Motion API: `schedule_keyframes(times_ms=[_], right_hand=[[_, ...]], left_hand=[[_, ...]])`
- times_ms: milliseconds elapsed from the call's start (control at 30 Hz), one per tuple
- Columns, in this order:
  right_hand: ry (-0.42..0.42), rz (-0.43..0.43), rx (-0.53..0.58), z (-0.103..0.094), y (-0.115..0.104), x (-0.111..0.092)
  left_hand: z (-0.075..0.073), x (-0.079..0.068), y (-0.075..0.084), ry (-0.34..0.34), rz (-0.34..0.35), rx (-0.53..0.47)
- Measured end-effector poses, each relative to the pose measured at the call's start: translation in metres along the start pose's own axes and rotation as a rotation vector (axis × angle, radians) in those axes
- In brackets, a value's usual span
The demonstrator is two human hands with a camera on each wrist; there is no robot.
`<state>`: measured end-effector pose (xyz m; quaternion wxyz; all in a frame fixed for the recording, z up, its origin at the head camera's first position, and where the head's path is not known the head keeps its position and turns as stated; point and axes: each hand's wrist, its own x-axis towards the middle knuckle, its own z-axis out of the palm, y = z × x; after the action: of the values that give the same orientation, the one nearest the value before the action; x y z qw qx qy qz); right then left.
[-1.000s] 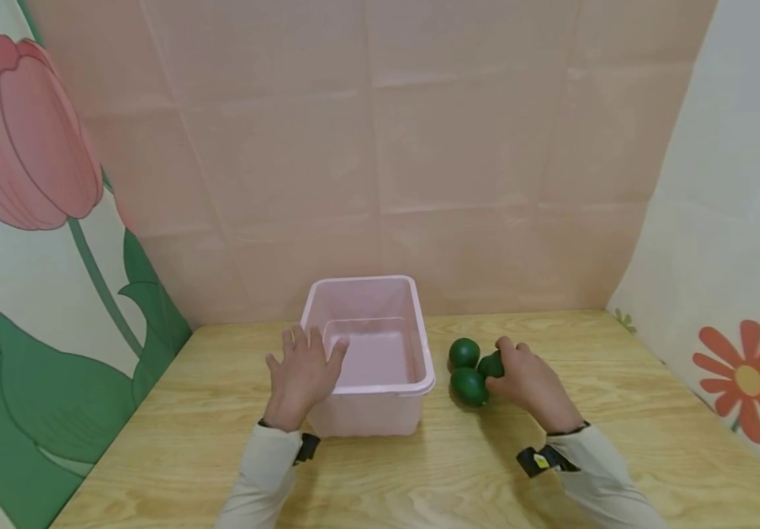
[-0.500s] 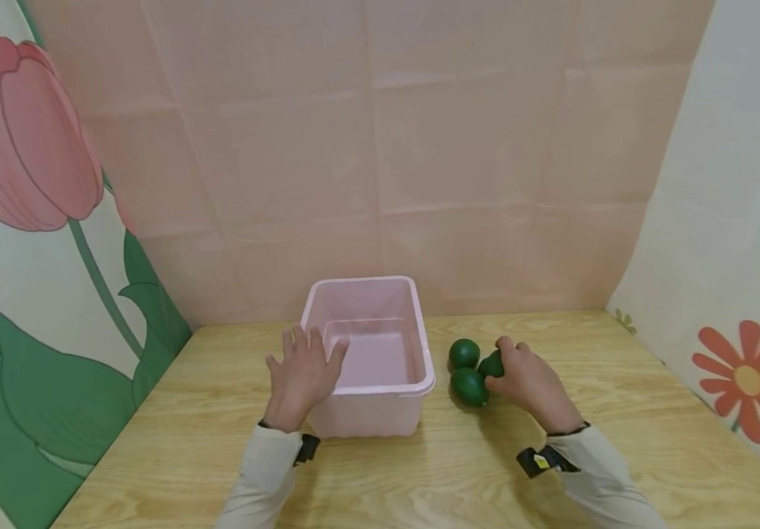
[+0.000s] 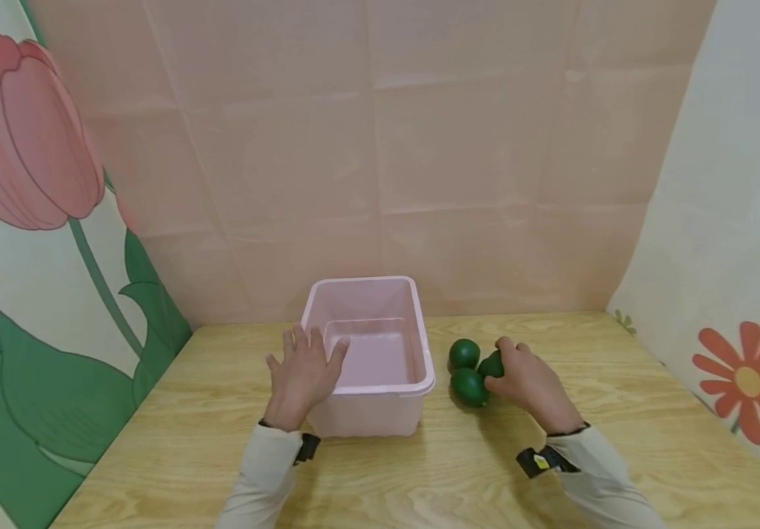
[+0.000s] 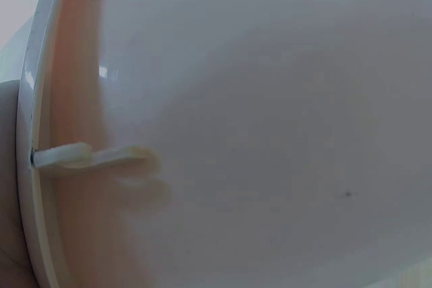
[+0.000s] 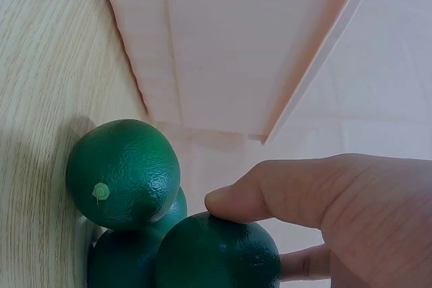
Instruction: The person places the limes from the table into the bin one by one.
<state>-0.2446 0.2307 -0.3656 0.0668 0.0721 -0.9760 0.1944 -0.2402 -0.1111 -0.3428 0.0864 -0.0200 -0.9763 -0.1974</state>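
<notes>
My right hand (image 3: 531,383) holds a dark green lime (image 5: 219,254), thumb on one side and fingers on the other. In the head view the hand covers part of this lime. Close against it lie more glossy limes, a near one (image 3: 469,387) and a far one (image 3: 464,353). The right wrist view shows a stem end on the near lime and further limes partly hidden behind it. My left hand (image 3: 303,376) rests with straight, spread fingers on the near left rim of a pink plastic bin (image 3: 370,415). Nothing lies on the bin's visible floor.
The bin stands on a light wood table (image 3: 208,441), left of the limes. A pinkish sheet (image 3: 380,162) hangs behind the table. Flower-printed panels flank it, a tulip (image 3: 29,139) at left and a red flower (image 3: 749,380) at right.
</notes>
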Motion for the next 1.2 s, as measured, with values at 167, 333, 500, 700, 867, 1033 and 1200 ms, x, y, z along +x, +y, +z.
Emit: schedule_keyframes(times_ms=[167, 333, 500, 700, 867, 1033, 1200], right_hand=[[0.005, 0.001, 0.001, -0.0010, -0.0001, -0.0005], [0.005, 0.006, 0.005, -0.0015, -0.0003, -0.0014], [0.007, 0.005, 0.003, -0.0014, -0.0002, -0.0014], [0.002, 0.010, 0.001, -0.0017, -0.0015, -0.0023], [0.000, 0.007, 0.000, -0.0024, -0.0018, -0.0033], [0.005, 0.002, -0.004, -0.0034, -0.0021, -0.0038], [0.011, 0.003, -0.002, -0.0050, -0.0031, -0.0036]], left_hand=[[-0.0002, 0.0002, 0.0003, 0.000, -0.001, 0.002], [-0.0009, 0.0005, 0.0009, 0.000, 0.002, 0.006], [-0.0012, 0.0005, 0.0007, -0.001, 0.000, 0.009], [-0.0005, 0.0003, 0.0002, -0.003, -0.003, 0.010], [0.0006, 0.0003, -0.0007, 0.001, 0.001, 0.011], [0.0013, 0.0002, -0.0009, 0.006, 0.002, 0.013], [0.0010, 0.0008, -0.0003, 0.002, -0.005, 0.013]])
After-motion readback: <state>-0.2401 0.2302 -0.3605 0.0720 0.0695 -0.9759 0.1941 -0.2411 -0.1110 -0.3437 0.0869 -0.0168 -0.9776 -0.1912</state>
